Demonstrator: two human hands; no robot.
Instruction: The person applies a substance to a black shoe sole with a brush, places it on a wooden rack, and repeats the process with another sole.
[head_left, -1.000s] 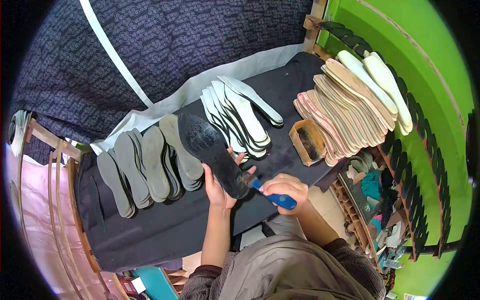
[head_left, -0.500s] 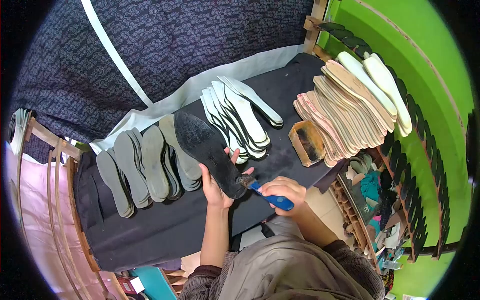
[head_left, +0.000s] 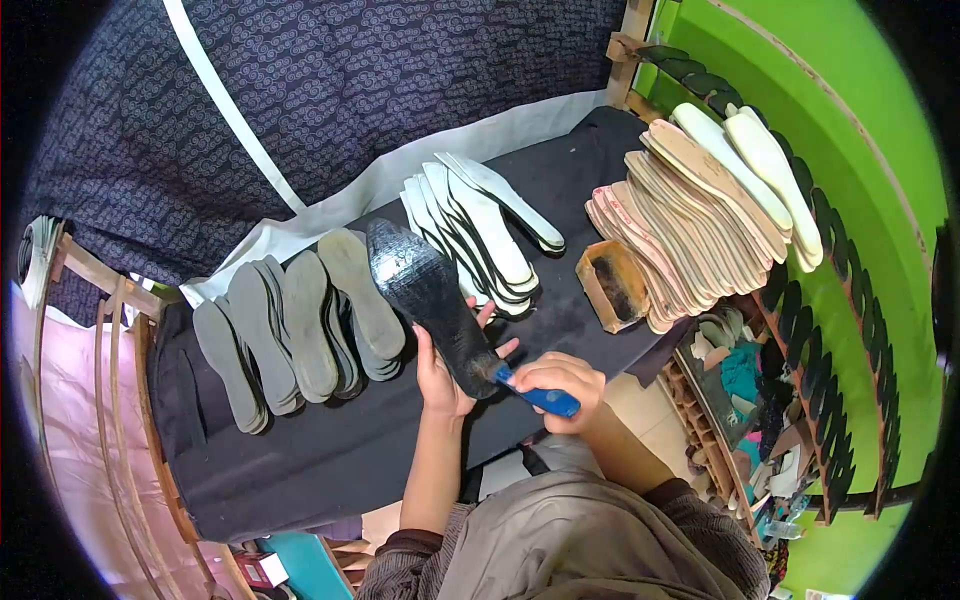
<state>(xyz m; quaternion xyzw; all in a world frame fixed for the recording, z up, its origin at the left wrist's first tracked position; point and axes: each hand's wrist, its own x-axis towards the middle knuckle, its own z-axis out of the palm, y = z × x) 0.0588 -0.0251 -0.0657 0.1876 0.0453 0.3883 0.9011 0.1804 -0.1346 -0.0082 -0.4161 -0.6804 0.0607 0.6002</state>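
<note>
My left hand (head_left: pixel 444 380) supports a black shoe sole (head_left: pixel 440 310) from beneath, thumb along its left edge and fingertips showing at the right. Wet-looking shine covers the sole's wide far end. A brush with a blue handle (head_left: pixel 545 396) is gripped in my right hand (head_left: pixel 565 385), and its bristles touch the sole's narrow near end. Behind the sole lie white soles (head_left: pixel 490 235), fanned in an overlapping row. Grey soles (head_left: pixel 310 325) rest in overlapping stacks to the left.
A stained, open cardboard box (head_left: pixel 613 287) stands right of the white soles, beside a long row of beige insoles (head_left: pixel 690 220). Black soles hang on racks (head_left: pixel 815 370) along the green wall. A cluttered shelf (head_left: pixel 745 400) is below. The table has a black cover (head_left: pixel 300 470).
The sole has shifted right and tilted, so light now glints off its far end. The brush has moved slightly down, still against the near end.
</note>
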